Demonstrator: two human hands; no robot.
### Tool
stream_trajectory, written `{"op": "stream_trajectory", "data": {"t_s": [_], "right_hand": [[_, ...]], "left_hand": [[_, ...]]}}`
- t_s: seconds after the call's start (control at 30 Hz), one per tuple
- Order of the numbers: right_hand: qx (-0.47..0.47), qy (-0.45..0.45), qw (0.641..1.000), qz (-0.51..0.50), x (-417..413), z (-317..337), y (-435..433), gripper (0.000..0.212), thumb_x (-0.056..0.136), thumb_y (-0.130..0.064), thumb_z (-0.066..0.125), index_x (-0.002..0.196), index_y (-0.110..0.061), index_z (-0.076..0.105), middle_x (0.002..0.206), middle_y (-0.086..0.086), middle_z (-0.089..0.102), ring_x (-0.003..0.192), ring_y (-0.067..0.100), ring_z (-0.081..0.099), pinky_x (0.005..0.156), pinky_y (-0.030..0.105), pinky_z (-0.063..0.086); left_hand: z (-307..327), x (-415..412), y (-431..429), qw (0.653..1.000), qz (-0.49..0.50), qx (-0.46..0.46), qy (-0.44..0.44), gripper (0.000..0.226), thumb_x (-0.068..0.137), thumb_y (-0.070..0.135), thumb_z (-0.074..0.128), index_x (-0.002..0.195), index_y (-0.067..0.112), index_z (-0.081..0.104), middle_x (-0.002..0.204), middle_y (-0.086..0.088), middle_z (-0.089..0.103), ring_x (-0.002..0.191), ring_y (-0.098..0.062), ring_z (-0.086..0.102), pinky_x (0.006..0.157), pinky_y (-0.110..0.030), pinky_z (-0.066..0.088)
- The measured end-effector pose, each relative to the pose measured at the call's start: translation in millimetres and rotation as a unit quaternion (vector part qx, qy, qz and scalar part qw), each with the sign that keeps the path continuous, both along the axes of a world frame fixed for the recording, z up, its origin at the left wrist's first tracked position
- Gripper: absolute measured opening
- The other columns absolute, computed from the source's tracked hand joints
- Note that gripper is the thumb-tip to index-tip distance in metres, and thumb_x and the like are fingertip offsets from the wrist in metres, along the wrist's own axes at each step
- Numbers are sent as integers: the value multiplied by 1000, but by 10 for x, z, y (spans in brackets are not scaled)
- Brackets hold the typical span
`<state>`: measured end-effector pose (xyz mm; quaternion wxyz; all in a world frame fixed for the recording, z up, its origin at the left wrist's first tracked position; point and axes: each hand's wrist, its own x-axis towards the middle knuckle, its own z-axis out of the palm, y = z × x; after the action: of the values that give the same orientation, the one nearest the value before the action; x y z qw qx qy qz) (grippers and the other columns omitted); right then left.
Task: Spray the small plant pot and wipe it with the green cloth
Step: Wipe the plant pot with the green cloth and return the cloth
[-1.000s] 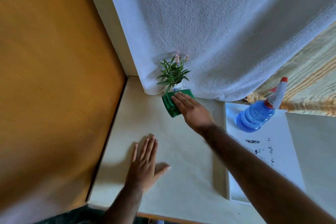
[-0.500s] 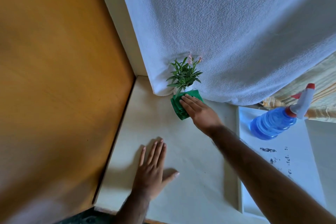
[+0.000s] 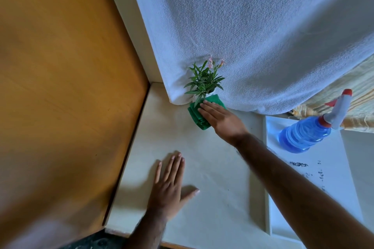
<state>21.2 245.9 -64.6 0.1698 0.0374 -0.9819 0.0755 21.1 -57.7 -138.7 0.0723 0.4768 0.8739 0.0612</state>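
I judge the spraying is done and I am in the wiping step: the spray bottle (image 3: pixel 305 134) stands alone on the white tray (image 3: pixel 332 184) to my right, well apart from both hands, and nothing is reaching for it. What is left, as far as I can tell, is to work the cloth around the pot; I cannot see whether its surface is wet or clean.

My right hand (image 3: pixel 221 119) lies stretched out with its fingers (image 3: pixel 206 110) nearly straight and close together, pressing the green cloth (image 3: pixel 197 116) flat against the front of the small plant pot (image 3: pixel 210 92). It is a press more than a grip; the fingers do not curl round the cloth. The cloth is bunched and folded, and it hides almost all of the pot, so only a sliver of white shows under the leaves of the plant (image 3: pixel 204 79).

The pot stands at the back of the pale worktop (image 3: pixel 212 198), touching the hanging white towel (image 3: pixel 253 36) behind it, just beyond my right fingertips.

My left hand (image 3: pixel 168 192) rests palm down on the worktop, spread and holding nothing, well apart from the pot.
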Motion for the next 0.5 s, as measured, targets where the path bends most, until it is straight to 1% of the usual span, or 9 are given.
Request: {"op": "stream_trajectory", "data": {"t_s": [0.07, 0.1, 0.17, 0.2, 0.23, 0.3, 0.37, 0.4, 0.5], "right_hand": [[-6, -8, 1000, 2, 33, -84, -8, 43, 93, 4, 41, 128, 4, 66, 135, 20, 63, 127, 36, 59, 105, 50, 49], [-9, -7, 1000, 0, 53, -110, -22, 42, 90, 9, 50, 128, 4, 66, 134, 20, 64, 126, 37, 60, 104, 51, 49], [-22, -1, 1000, -8, 81, -124, -55, 50, 79, 19, 67, 127, 4, 66, 133, 20, 65, 125, 37, 61, 104, 51, 49], [-24, 6, 1000, -9, 85, -108, -62, 54, 77, 21, 69, 127, 3, 67, 133, 19, 65, 125, 36, 61, 105, 49, 48], [-23, 15, 1000, -5, 78, -80, -66, 54, 77, 20, 68, 128, 2, 66, 134, 18, 65, 126, 35, 60, 108, 46, 46], [-19, 37, 999, 5, 15, 7, -72, 49, 85, 15, 56, 130, 0, 65, 136, 16, 63, 129, 31, 58, 113, 41, 41], [-16, 50, 999, 8, -73, 113, -70, 46, 91, 8, 43, 130, 0, 65, 136, 16, 64, 128, 31, 59, 114, 40, 39], [-13, 54, 998, 7, -106, 146, -65, 46, 92, 5, 39, 129, 0, 66, 134, 16, 65, 125, 31, 60, 114, 40, 39], [-7, 40, 999, 10, -119, 130, -40, 47, 90, 2, 37, 127, 1, 68, 131, 17, 66, 122, 33, 63, 111, 41, 41]], "left_hand": [[-2, -4, -6, 1000, 0, 2, -1, 104, 92, 82, 36, 161, 8, 14, 172, -8, 13, 157, -24, 11, 123, -59, 17], [-3, -4, -9, 1000, 0, 1, -3, 104, 92, 82, 36, 161, 8, 14, 172, -8, 13, 157, -24, 11, 123, -59, 16], [-6, -6, -16, 1000, 0, -1, -5, 104, 92, 83, 35, 161, 9, 13, 172, -8, 13, 157, -24, 11, 123, -59, 17], [-8, -4, -17, 1000, 1, -2, -6, 104, 91, 83, 35, 161, 9, 13, 172, -8, 12, 157, -24, 11, 123, -59, 17], [-9, -4, -15, 1000, 1, -3, -6, 104, 91, 83, 34, 161, 9, 13, 172, -8, 12, 157, -24, 11, 123, -59, 17], [-14, -5, -13, 1000, 2, -1, -5, 104, 92, 83, 35, 161, 9, 13, 172, -8, 13, 157, -24, 11, 123, -59, 17], [-16, -5, -15, 1000, 0, 0, -3, 104, 91, 83, 36, 161, 9, 13, 172, -8, 12, 157, -24, 11, 123, -59, 15], [-17, -4, -17, 1000, -1, 1, -3, 104, 91, 83, 36, 161, 9, 12, 172, -8, 12, 157, -24, 11, 124, -58, 14], [-16, 0, -18, 1000, -1, 0, -4, 105, 91, 83, 38, 161, 9, 12, 172, -8, 11, 157, -24, 11, 124, -57, 12]]}}
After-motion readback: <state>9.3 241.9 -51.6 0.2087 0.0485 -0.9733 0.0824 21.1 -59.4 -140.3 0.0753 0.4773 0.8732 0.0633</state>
